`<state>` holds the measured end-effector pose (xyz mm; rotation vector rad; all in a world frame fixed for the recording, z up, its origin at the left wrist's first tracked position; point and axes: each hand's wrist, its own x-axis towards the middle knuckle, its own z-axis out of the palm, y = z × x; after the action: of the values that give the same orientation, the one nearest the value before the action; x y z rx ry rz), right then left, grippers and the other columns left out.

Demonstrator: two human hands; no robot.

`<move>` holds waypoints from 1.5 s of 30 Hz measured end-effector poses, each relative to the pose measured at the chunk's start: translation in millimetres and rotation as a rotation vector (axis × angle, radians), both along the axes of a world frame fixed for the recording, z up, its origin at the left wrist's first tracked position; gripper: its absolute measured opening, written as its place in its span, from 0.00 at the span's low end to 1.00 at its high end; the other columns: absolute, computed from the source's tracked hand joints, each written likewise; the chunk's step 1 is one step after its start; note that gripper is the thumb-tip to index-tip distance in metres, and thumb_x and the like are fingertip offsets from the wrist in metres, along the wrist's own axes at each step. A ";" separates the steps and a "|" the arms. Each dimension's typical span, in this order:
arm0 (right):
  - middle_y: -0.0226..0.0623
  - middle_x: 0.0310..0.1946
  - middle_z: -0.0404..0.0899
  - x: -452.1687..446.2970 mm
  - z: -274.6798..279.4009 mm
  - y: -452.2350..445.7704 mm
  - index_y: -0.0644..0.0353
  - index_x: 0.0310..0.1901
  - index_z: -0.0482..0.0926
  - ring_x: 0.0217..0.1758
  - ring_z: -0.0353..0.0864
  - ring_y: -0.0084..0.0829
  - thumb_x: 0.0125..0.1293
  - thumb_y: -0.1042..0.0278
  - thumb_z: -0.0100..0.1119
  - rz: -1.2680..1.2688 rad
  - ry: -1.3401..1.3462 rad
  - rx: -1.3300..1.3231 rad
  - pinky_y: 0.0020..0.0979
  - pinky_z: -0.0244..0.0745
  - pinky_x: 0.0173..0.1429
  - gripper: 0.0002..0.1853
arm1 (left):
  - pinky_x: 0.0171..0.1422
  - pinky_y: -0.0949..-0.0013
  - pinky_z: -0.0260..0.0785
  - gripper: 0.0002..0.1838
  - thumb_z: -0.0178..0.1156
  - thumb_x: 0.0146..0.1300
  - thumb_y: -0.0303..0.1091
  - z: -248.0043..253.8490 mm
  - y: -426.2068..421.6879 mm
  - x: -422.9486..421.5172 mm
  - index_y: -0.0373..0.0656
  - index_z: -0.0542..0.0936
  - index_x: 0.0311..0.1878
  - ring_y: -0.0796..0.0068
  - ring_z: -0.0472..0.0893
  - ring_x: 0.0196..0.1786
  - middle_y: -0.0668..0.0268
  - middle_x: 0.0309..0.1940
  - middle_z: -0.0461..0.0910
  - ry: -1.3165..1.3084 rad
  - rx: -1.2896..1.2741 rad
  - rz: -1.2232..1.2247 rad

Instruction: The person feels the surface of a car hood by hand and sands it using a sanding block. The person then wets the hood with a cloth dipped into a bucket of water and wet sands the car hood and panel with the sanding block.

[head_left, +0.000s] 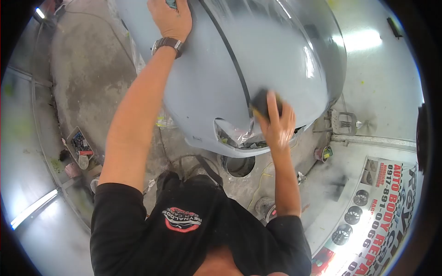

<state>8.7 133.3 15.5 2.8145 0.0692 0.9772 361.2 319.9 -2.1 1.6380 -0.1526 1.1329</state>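
A pale grey-blue car body (pixel 202 87) with a dull surface fills the upper middle. My right hand (pixel 278 119) is closed on a dark block (pixel 265 105) with a yellowish edge, held against the panel beside a black seam. Below the block, clear plastic (pixel 237 132) covers an opening near the car's end. My left hand (pixel 171 18), with a watch at the wrist, rests on the panel at the top, fingers bent around a small bluish-green thing (pixel 171 4) that is partly hidden.
A dark bucket (pixel 239 166) stands on the floor under the car's end. Another bucket (pixel 264 207) is near my right elbow. A tray of tools (pixel 79 142) lies at the left, a small pail (pixel 323 154) and a chair (pixel 344 123) at the right.
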 end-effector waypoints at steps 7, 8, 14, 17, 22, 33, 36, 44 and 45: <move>0.42 0.48 0.80 175.3 73.5 35.3 0.34 0.71 0.79 0.47 0.84 0.47 0.67 0.50 0.73 0.165 -0.058 0.025 0.46 0.82 0.45 0.30 | 0.67 0.45 0.68 0.20 0.61 0.76 0.40 5.4 6.2 -1.9 0.31 0.78 0.59 0.37 0.76 0.59 0.40 0.56 0.79 0.042 0.022 -0.038; 0.42 0.48 0.80 169.6 69.4 35.3 0.35 0.70 0.79 0.47 0.84 0.46 0.67 0.50 0.73 0.182 -0.092 0.011 0.46 0.82 0.45 0.29 | 0.67 0.45 0.68 0.20 0.61 0.76 0.40 2.7 5.9 -4.4 0.31 0.79 0.59 0.37 0.76 0.59 0.40 0.55 0.79 0.035 0.019 -0.036; 0.41 0.57 0.82 -25.7 -27.6 8.6 0.32 0.74 0.77 0.48 0.86 0.42 0.51 0.58 0.83 0.010 -0.075 0.030 0.43 0.82 0.46 0.44 | 0.66 0.45 0.69 0.19 0.62 0.76 0.39 7.8 3.8 -3.5 0.32 0.79 0.58 0.37 0.77 0.58 0.41 0.53 0.80 0.039 -0.025 -0.016; 0.37 0.50 0.82 3.1 6.0 15.1 0.31 0.74 0.77 0.45 0.84 0.41 0.55 0.56 0.82 -0.001 -0.005 0.044 0.43 0.80 0.44 0.43 | 0.66 0.45 0.69 0.19 0.62 0.76 0.39 4.6 4.4 0.9 0.32 0.80 0.58 0.36 0.77 0.58 0.40 0.53 0.80 0.007 0.035 -0.007; 0.36 0.42 0.77 129.3 64.3 4.3 0.29 0.77 0.73 0.42 0.82 0.44 0.59 0.55 0.78 0.111 -0.001 0.074 0.46 0.80 0.46 0.42 | 0.65 0.44 0.69 0.19 0.62 0.76 0.40 3.0 3.0 -1.9 0.32 0.81 0.57 0.34 0.77 0.58 0.38 0.53 0.80 0.021 -0.030 -0.030; 0.40 0.44 0.84 98.1 58.6 -31.9 0.36 0.72 0.80 0.43 0.85 0.47 0.63 0.51 0.77 0.220 0.029 0.050 0.45 0.83 0.44 0.34 | 0.67 0.46 0.69 0.22 0.62 0.76 0.43 0.8 1.5 2.2 0.31 0.81 0.59 0.35 0.78 0.60 0.39 0.55 0.81 0.018 -0.001 0.002; 0.51 0.64 0.79 198.1 118.7 -17.6 0.38 0.79 0.69 0.59 0.85 0.55 0.71 0.47 0.68 0.034 0.246 0.186 0.53 0.80 0.60 0.37 | 0.68 0.47 0.68 0.22 0.62 0.77 0.43 -2.3 6.7 1.3 0.31 0.80 0.59 0.36 0.78 0.60 0.39 0.55 0.81 -0.001 0.021 -0.031; 0.35 0.54 0.85 4.5 19.7 -30.3 0.33 0.71 0.80 0.40 0.85 0.37 0.58 0.51 0.80 0.127 0.091 -0.008 0.41 0.82 0.42 0.37 | 0.69 0.46 0.67 0.23 0.60 0.78 0.44 -5.4 3.4 8.6 0.29 0.80 0.58 0.35 0.77 0.60 0.38 0.55 0.81 0.002 0.028 0.082; 0.34 0.53 0.84 -8.3 14.5 -20.2 0.35 0.71 0.81 0.41 0.85 0.36 0.57 0.51 0.80 0.150 -0.049 0.008 0.41 0.82 0.42 0.37 | 0.68 0.46 0.68 0.22 0.61 0.76 0.43 -4.9 4.8 9.6 0.30 0.80 0.58 0.36 0.78 0.60 0.40 0.55 0.81 0.013 0.035 0.077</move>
<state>0.3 113.1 30.0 2.8249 0.2752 1.0789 370.8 324.8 -7.0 1.6945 -0.1015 1.1834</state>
